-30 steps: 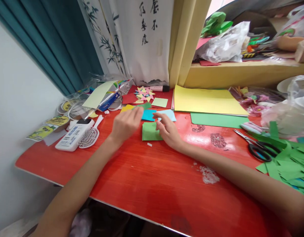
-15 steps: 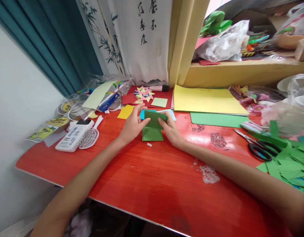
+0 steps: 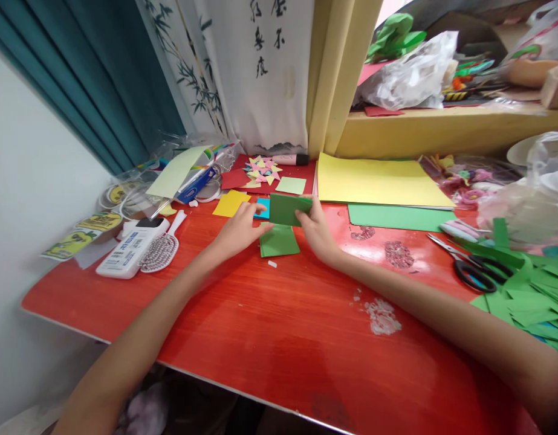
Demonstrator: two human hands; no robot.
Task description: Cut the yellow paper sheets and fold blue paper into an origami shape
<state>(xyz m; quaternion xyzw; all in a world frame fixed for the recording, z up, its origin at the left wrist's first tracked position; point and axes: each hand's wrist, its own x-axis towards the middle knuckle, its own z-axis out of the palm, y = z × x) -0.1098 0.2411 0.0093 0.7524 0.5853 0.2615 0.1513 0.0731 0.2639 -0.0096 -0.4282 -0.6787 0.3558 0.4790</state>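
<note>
My right hand (image 3: 320,234) grips a dark green paper piece (image 3: 285,210) by its right end, thumb in front and fingers behind. The piece is tilted up above a green paper square (image 3: 279,241), which lies on the red table (image 3: 260,320). My left hand (image 3: 239,231) is just left of the raised piece, thumb and fingers apart. Its thumb tip comes close to the piece's lower left corner; whether they touch I cannot tell. Blue paper (image 3: 262,208) shows partly behind, and a yellow paper square (image 3: 231,203) lies beyond my left hand.
Folded paper stars (image 3: 264,170) and a marker (image 3: 290,159) lie at the back. Large yellow sheets (image 3: 382,181) are right of them. Black-handled scissors (image 3: 476,272) rest beside green paper strips (image 3: 532,296). On the left are a hairbrush (image 3: 159,251) and a white box-like item (image 3: 131,249).
The raised green paper has turned more level and shifted slightly right in my right hand. My left hand's fingers have lowered and drawn away from it. The camera view has shifted slightly.
</note>
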